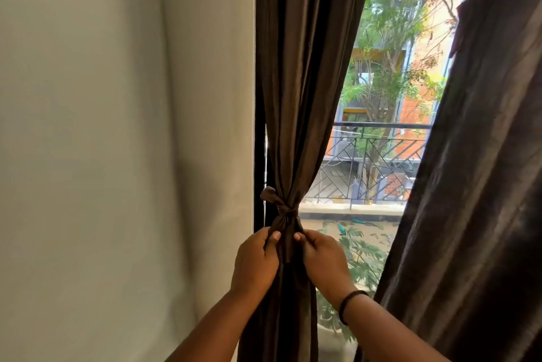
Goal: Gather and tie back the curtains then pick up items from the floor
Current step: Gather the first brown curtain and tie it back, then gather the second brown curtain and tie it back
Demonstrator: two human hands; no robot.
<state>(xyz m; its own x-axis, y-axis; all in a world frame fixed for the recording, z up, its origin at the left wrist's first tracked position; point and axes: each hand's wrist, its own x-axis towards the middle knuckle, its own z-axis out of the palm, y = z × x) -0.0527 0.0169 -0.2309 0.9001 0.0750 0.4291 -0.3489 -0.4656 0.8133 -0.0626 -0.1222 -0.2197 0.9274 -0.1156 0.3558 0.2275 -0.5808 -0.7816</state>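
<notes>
Two bare forearms in view, entering from the bottom edge, no sleeves showing anywhere along them. Left hand [254,262] without rings, band or watch as far as seen. Right hand [322,261] likewise free of rings on the visible knuckles. Thin black band [349,304] round the right wrist, narrow and dark, plain, no clasp or bead discernible; possibly a thread or an elastic cord, too small to tell which. Short, unpainted nails on the thumbs, pale at the tips. No gloves. Nothing else of the body inside the frame: no torso, no clothing.
</notes>
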